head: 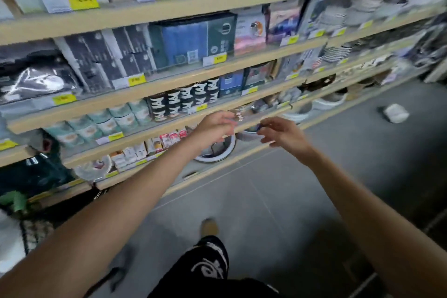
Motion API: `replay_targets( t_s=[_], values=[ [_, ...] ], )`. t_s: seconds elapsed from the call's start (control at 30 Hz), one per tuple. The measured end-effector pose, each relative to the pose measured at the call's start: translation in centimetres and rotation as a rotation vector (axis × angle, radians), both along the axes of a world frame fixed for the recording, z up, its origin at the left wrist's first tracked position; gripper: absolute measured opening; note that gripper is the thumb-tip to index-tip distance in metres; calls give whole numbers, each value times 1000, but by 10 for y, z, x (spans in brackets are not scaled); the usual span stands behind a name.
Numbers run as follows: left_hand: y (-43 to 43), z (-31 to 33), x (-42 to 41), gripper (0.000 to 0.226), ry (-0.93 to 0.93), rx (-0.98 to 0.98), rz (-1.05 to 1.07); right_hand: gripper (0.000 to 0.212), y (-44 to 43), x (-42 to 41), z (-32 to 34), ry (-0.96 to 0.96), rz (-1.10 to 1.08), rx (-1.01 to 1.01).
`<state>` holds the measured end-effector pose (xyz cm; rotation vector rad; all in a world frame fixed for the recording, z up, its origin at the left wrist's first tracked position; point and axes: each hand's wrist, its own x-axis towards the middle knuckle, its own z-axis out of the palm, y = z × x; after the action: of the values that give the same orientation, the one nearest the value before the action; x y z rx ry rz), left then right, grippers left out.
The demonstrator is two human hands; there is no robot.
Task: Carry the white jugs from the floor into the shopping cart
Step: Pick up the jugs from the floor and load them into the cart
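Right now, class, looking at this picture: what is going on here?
A person is in a shop aisle beside stocked wooden shelves, one foot forward and both bare arms stretched ahead. The left grip and right grip hold nothing, and their fingers are loosely curled. One white jug, blurred, sits on the grey floor ahead to the right, untouched. No shopping cart is clearly in view.
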<state>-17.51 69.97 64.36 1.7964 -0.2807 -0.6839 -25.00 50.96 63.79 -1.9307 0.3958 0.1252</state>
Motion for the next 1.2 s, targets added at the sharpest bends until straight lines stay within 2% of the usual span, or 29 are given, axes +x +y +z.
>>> replay_targets(
  t_s=[0.17, 0.4, 0.53, 0.8, 1.07, 1.2],
  values=[
    [-118, -10, 37, 38, -20, 23, -135, 16, -96, 6, -13, 13, -147, 45],
    [-325, -30, 97, 44, 27, 6, -289, 28, -268, 38, -24, 74, -370, 69],
    [-450, -31, 119, 42, 74, 13, -426, 24, -364, 51, -20, 90, -515, 78],
    [-659, -24, 116, 41, 13, 11, -739, 26, -534, 42, -24, 41, -790, 101],
    [-863, -37, 106, 40, -58, 66, -852, 27, -725, 26, -46, -14, -913, 138],
    [-958, -36, 101, 40, -38, 134, -869, 23, -825, 24, -47, -3, -924, 155]
  ],
)
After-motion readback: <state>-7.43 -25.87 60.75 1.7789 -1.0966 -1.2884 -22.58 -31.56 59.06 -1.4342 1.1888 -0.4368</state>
